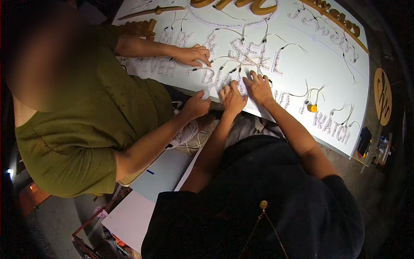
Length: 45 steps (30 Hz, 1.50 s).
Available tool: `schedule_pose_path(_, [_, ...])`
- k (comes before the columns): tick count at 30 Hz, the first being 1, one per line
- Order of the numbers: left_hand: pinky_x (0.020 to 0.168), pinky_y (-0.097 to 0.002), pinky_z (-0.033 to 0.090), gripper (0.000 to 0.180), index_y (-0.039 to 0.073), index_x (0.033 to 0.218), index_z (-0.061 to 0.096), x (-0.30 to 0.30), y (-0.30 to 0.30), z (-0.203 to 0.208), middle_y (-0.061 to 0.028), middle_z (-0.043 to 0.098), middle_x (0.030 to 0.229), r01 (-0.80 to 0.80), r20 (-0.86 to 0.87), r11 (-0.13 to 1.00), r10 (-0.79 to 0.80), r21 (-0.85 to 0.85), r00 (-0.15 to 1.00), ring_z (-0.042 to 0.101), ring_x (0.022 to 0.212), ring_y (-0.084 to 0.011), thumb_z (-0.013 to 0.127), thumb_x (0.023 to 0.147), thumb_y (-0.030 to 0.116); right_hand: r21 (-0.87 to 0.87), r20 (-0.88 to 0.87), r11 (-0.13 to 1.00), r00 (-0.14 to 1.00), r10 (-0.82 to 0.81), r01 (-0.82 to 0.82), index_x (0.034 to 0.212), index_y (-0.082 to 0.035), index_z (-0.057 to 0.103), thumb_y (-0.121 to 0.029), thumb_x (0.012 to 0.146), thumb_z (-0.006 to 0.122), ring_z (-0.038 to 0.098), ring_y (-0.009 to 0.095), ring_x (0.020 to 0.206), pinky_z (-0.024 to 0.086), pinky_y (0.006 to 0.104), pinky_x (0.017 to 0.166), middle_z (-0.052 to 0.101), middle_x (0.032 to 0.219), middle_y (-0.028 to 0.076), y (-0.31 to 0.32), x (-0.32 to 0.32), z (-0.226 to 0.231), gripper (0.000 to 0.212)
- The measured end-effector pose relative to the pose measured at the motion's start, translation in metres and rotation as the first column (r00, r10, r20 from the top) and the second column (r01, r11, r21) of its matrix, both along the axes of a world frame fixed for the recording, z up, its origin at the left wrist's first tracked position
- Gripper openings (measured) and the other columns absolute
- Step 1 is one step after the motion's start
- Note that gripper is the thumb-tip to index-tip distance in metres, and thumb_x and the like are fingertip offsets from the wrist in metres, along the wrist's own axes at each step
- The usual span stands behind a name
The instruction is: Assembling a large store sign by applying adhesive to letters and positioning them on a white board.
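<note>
White letter-shaped pieces with light strips and thin wires lie in rows on a big white board (340, 86). At the board's near edge my left hand (233, 99) has its fingers bent down onto one letter piece (242, 89). Beside it my right hand (261, 90), fingers curled, rests at the other side of that piece, under a bundle of pale wires (243, 60). My hands cover much of the piece, and the exact fingertip contact is hidden. Close on my left, a co-worker's hand (194, 56) lies over other letters; the co-worker's other hand (197, 105) holds a small whitish thing.
A yellow round object (312, 108) stands on the board to the right. Brown-gold lettering (235, 5) lies along the far side. A round wooden sign (382, 97) is beyond the right edge. The co-worker in an olive shirt (86, 142) takes up the left side. Pale panels (161, 172) lie below.
</note>
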<state>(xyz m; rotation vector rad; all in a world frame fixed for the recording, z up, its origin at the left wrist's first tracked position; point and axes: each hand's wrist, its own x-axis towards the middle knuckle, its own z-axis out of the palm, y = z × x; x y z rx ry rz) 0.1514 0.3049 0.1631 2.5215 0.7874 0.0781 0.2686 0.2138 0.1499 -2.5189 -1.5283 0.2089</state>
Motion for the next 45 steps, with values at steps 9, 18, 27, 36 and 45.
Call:
schedule_pose_path(9, [0.088,-0.0429,0.027,0.064,0.003,0.117,0.037,0.0,0.001,0.001,-0.0107,0.054,0.114,0.002,-0.01,1.0,-0.002,-0.007,1.0,0.044,0.106,-0.0287,0.073,0.068,0.025,0.033,0.124,0.996,0.989,0.076,-0.081,0.118,-0.012,0.056,-0.017,0.082,0.05,0.049,0.023,0.101,0.036,0.0413,0.092,0.046,0.123,0.008,0.002,-0.003,0.001,0.037])
schedule_pose_path(18, [0.088,-0.0426,0.026,0.067,0.004,0.119,0.036,0.004,0.003,-0.003,-0.0106,0.053,0.116,-0.006,-0.049,0.999,0.004,-0.036,0.999,0.044,0.106,-0.029,0.073,0.067,0.025,-0.108,0.095,0.991,0.991,0.091,-0.081,0.122,-0.014,0.054,-0.022,0.079,0.057,0.048,0.023,0.106,0.033,0.0415,0.093,0.047,0.123,0.009,0.007,-0.007,0.002,0.043])
schedule_pose_path(27, [0.095,-0.0448,0.026,0.083,0.003,0.136,0.024,-0.016,-0.008,-0.002,-0.0181,0.037,0.133,0.009,0.064,0.999,-0.007,-0.031,0.998,0.037,0.115,-0.0349,0.071,0.069,0.019,0.112,-0.135,0.982,0.981,-0.136,0.152,0.129,-0.018,0.05,-0.012,0.078,0.056,0.05,0.028,0.107,0.034,0.0428,0.091,0.045,0.121,0.016,-0.047,0.012,0.02,0.052])
schedule_pose_path(36, [0.093,-0.0435,0.029,0.06,0.007,0.128,0.046,-0.028,-0.027,0.004,-0.0157,0.035,0.13,0.066,0.021,0.993,-0.069,0.103,0.997,0.038,0.111,-0.033,0.068,0.074,0.021,0.099,-0.157,0.987,0.981,-0.113,0.13,0.126,-0.017,0.052,-0.01,0.076,0.058,0.05,0.027,0.106,0.035,0.042,0.091,0.046,0.119,0.014,-0.068,-0.009,0.016,0.051])
schedule_pose_path(45, [0.088,-0.0409,0.031,0.051,0.013,0.122,0.055,0.005,-0.019,-0.008,-0.0121,0.044,0.125,0.115,-0.042,0.941,-0.107,0.317,0.993,0.043,0.105,-0.0282,0.067,0.076,0.033,0.078,-0.016,0.996,0.999,-0.036,0.037,0.128,-0.019,0.051,-0.013,0.081,0.054,0.046,0.026,0.112,0.032,0.0461,0.097,0.045,0.125,0.012,-0.035,-0.007,0.011,0.047])
